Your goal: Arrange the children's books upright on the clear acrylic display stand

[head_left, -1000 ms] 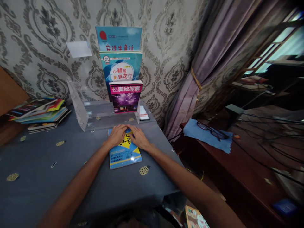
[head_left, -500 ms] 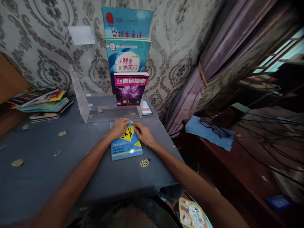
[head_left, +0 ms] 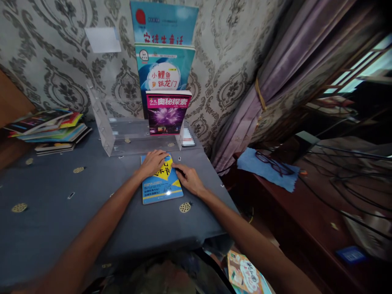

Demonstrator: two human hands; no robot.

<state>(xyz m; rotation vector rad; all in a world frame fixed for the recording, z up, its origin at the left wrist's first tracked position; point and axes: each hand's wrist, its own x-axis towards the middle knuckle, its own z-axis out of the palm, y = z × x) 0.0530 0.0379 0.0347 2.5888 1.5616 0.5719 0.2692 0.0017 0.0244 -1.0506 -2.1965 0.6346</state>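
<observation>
A blue and yellow book (head_left: 162, 190) lies flat on the cloth-covered table, cover up. My left hand (head_left: 153, 162) rests flat across its upper left part, fingers stretched out and hiding some of the title. At the book's right edge is my right hand (head_left: 190, 179), index finger reaching onto the cover and the other fingers loosely bent, gripping nothing. Behind the book stands a clear acrylic rack (head_left: 105, 136). Its right side holds a purple and pink book (head_left: 168, 116), a teal book with a white circle (head_left: 165, 75) and a taller blue book (head_left: 165, 24), one behind another.
A pile of books (head_left: 52, 128) sits at the table's left. Right of the table, a dark red desk (head_left: 294, 216) carries a blue cloth (head_left: 266, 167), glasses (head_left: 272, 163) and tangled cables. An orange picture book (head_left: 243, 273) is below the table's front edge. A purple curtain (head_left: 245, 118) hangs behind.
My right hand has drawn slightly back and down from the book's top toward its right edge, away from the left fingertips. My left hand stays on the cover. The view has tilted slightly.
</observation>
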